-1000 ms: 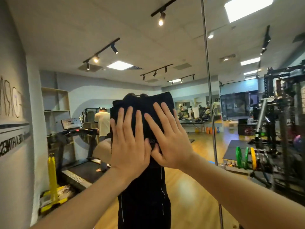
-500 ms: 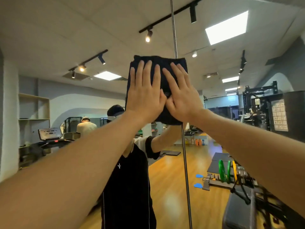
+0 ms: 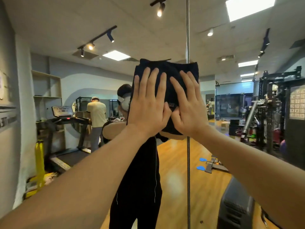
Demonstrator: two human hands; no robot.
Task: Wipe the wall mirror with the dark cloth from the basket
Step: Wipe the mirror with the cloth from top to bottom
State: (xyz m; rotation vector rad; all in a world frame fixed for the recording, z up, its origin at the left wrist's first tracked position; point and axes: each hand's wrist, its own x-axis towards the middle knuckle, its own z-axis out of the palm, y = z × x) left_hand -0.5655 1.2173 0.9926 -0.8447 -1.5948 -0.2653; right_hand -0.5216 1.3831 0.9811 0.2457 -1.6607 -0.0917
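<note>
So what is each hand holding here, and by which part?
Nothing is gripped: the left hand and right hand press flat, fingers straight, on the middle of the cloth against the mirror.

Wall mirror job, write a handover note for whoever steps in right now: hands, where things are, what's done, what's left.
Left hand: flat, fingers straight, pressing the folded dark cloth to the glass.
Right hand: likewise, beside it, thumbs nearly touching.
Cloth sits at head height on the large wall mirror, over its vertical metal seam.
Done: cloth fetched, wiping under way.
Left: how much glass remains cannot be told; basket not in view.
</note>
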